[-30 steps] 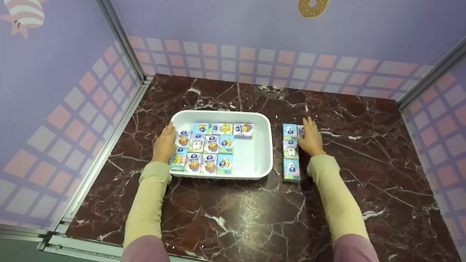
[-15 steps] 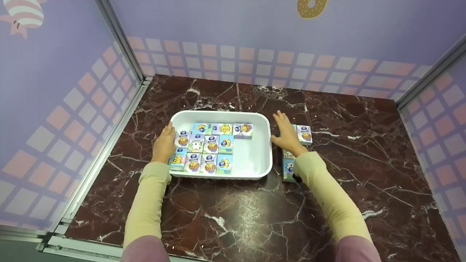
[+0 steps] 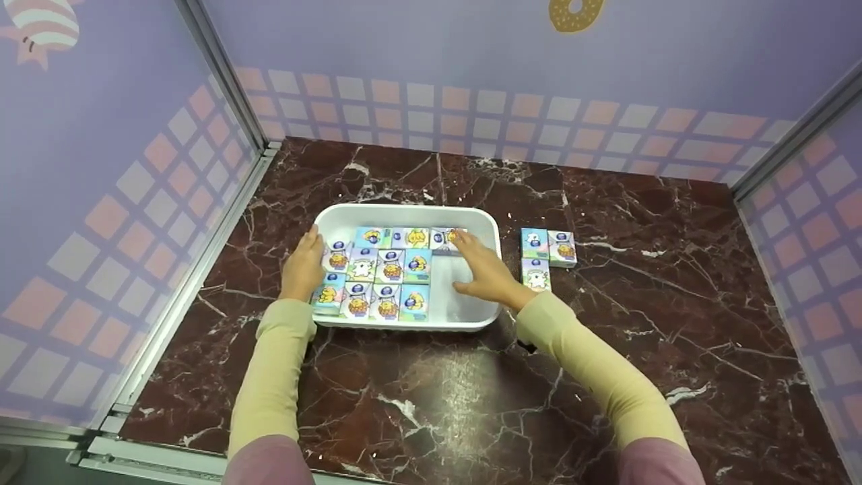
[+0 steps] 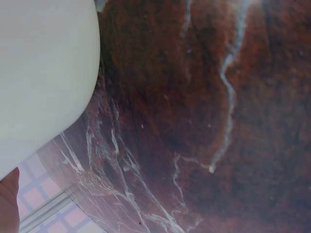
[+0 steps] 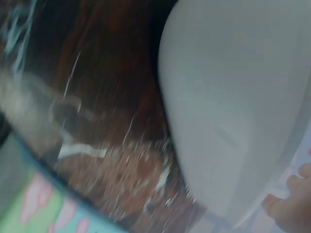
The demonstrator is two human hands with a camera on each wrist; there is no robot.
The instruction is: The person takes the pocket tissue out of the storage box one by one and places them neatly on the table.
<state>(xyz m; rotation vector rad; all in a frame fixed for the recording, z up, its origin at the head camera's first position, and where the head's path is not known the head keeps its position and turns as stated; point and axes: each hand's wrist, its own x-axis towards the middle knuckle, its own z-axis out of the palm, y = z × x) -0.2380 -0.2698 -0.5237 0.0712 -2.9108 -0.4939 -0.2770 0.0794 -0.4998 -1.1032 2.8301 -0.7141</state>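
A white tray (image 3: 485,222) holds several small cartoon-printed boxes, packed flat in rows on its left and middle. My left hand (image 3: 302,268) rests against the tray's left rim, fingers extended along it; a fingertip shows beside the white wall in the left wrist view. Reaching over the tray's right part, my right hand (image 3: 488,273) has its fingers and thumb spread, nothing between them. Its fingertips overlap the right-hand box (image 3: 441,238) of the back row. In the right wrist view, fingers (image 5: 291,204) show past the tray wall (image 5: 228,97).
Right of the tray, a purple-white box (image 3: 561,248), a blue box (image 3: 535,241) and a white-character box (image 3: 536,273) lie on the dark marbled table (image 3: 646,283). My right cuff covers the spot below them. Patterned panels (image 3: 512,114) enclose the back and sides.
My right hand has moved left from the loose boxes, across the tray's right rim, to over the tray. My left hand stays at the left rim.
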